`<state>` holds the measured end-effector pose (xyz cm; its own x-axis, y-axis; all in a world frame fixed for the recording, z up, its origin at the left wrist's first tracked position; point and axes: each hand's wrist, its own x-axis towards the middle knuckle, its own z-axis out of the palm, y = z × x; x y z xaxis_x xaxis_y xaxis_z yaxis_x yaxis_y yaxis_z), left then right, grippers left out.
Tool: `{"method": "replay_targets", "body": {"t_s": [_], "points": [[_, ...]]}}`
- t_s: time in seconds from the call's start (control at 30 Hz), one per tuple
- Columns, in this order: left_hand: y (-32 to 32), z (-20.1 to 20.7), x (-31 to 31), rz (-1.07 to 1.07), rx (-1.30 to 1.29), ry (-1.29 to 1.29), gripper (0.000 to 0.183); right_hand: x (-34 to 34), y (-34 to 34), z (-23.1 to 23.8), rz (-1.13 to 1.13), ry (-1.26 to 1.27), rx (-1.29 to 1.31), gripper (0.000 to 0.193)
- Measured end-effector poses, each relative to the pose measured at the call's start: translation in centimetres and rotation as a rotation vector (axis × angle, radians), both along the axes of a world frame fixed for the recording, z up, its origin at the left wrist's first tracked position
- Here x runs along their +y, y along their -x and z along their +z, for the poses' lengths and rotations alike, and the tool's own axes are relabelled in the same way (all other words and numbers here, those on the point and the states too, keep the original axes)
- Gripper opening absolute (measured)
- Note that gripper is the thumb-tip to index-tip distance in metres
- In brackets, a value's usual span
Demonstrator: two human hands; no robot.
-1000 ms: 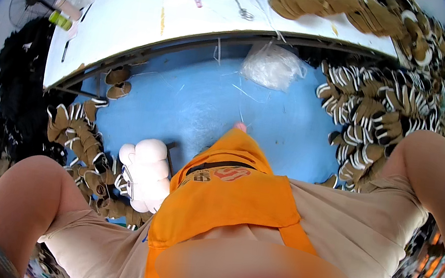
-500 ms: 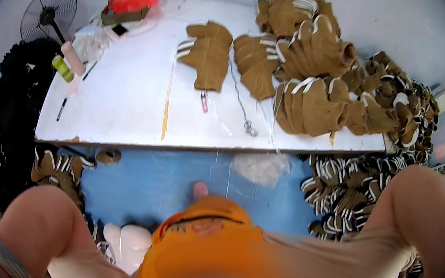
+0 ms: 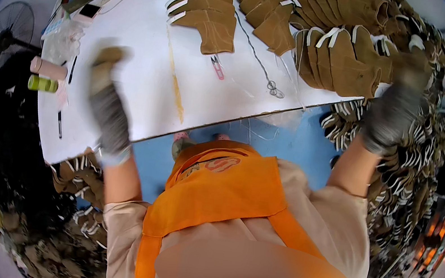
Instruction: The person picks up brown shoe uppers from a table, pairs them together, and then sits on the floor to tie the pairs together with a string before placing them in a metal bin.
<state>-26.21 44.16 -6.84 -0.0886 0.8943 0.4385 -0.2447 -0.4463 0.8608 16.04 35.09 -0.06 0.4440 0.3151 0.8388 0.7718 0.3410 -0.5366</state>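
Observation:
Above the left part of the white table (image 3: pixel 123 74), my left hand (image 3: pixel 109 103) is raised in a grey glove. Motion smears its fingers, which look tan or brown at the end. My right hand (image 3: pixel 390 114), gloved alike, is at the table's right end, beside a row of brown suede boot uppers (image 3: pixel 338 61) with white edging. Blur hides its fingers too, and whether either hand holds anything cannot be made out. Between the hands lie a stack of brown uppers (image 3: pixel 209 12), a second stack (image 3: pixel 269 12) and small pink-handled thread snips (image 3: pixel 217 69).
A dark cord with metal rings (image 3: pixel 275 89) lies near the table's front edge. At the left are pens (image 3: pixel 59 124), a pink bottle (image 3: pixel 48 68), a green container (image 3: pixel 42 83) and a phone (image 3: pixel 89 11). More uppers (image 3: pixel 393 180) are heaped at the right. A fan (image 3: pixel 6 40) stands far left.
Both gloved hands have come into view over the table, the left at its left side and the right at its right end. The view has shifted and turned.

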Motion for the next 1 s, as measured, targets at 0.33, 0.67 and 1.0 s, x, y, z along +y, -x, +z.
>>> {"method": "replay_targets", "body": {"t_s": [0.33, 0.67, 1.0], "points": [[-6.6, -20.6, 9.7, -0.302, 1.384, -0.158, 0.022, 5.7, -1.3, -26.3, -0.047, 0.995, 0.342, 0.027], [-16.5, -26.5, 18.2, -0.385, 1.843, -0.742, 0.037, 16.6, -5.9, -33.1, -0.328, 1.723, -0.201, 0.031], [-15.5, -25.0, 19.6, -0.394, 0.799, 0.147, 0.028, 20.1, -10.6, -28.6, 0.189, 1.062, -0.139, 0.031]]}}
